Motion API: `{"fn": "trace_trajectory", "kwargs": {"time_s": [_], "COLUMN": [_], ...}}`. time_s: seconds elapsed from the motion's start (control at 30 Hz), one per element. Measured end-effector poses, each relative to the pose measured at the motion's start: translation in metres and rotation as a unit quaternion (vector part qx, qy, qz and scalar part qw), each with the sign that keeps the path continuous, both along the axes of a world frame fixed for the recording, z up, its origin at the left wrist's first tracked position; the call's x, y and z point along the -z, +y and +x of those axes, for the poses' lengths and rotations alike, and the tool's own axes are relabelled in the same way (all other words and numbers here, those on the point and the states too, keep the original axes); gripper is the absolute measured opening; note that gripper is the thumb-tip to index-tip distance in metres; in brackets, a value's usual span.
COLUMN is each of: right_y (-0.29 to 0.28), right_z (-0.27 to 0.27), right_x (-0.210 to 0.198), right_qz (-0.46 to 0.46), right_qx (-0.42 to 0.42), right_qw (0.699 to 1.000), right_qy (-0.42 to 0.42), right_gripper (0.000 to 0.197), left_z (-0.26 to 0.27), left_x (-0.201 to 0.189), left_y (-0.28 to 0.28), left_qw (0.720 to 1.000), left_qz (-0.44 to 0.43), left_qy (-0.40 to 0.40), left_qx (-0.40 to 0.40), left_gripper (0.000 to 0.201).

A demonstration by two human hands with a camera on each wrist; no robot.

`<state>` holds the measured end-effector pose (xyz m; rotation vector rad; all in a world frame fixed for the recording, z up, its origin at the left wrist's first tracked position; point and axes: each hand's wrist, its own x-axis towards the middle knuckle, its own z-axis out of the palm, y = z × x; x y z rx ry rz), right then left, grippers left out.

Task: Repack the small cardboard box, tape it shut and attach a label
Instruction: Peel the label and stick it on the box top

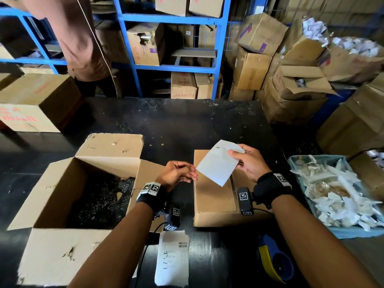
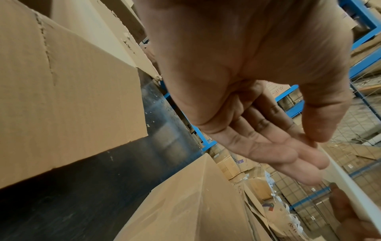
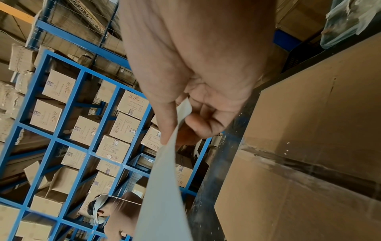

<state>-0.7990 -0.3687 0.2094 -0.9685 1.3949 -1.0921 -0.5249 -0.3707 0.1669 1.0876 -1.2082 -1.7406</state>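
Observation:
The small cardboard box (image 1: 214,196) lies closed on the black table (image 1: 187,125), with a taped seam along its top (image 3: 305,164). Above it hangs a white label sheet (image 1: 218,163), blank side up. My right hand (image 1: 236,156) pinches the sheet's far right corner between thumb and curled fingers (image 3: 198,124). My left hand (image 1: 192,174) meets the sheet's left corner; its thumb tip (image 2: 317,133) presses against the nearly straight fingers right where the sheet's edge (image 2: 346,182) begins. The box (image 2: 185,203) lies under that hand.
A large open cardboard box (image 1: 62,183) stands at the left. A printed barcode label (image 1: 172,258) and a blue-and-yellow tape dispenser (image 1: 274,265) lie at the near edge. A blue bin of paper scraps (image 1: 336,196) sits right. A person in brown (image 1: 79,42) stands behind the table.

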Motion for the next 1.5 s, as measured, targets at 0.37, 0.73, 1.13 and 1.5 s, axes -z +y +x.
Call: {"fn": "trace_trajectory", "kwargs": {"time_s": [0.37, 0.73, 1.13, 1.5], "right_y": [-0.004, -0.005, -0.007, 0.018], "right_z": [-0.003, -0.004, 0.008, 0.045], "right_x": [0.003, 0.003, 0.009, -0.039], "right_qz": [0.002, 0.005, 0.015, -0.099], "right_qx": [-0.009, -0.015, -0.008, -0.145], "right_qw": [1.000, 1.000, 0.991, 0.978], "right_qy": [0.000, 0.008, 0.135, 0.109], "right_gripper": [0.025, 0.023, 0.050, 0.017], "left_z": [-0.002, -0.007, -0.018, -0.035], "left_x": [-0.004, -0.010, -0.029, -0.044], "left_y": [0.000, 0.003, 0.005, -0.003], "left_qw": [1.000, 0.998, 0.998, 0.993], "left_qz": [-0.016, -0.042, -0.059, -0.113], "left_qy": [-0.021, -0.034, 0.029, 0.005], "left_qx": [0.003, 0.017, -0.015, -0.031], "left_gripper": [0.014, 0.016, 0.033, 0.021]}}
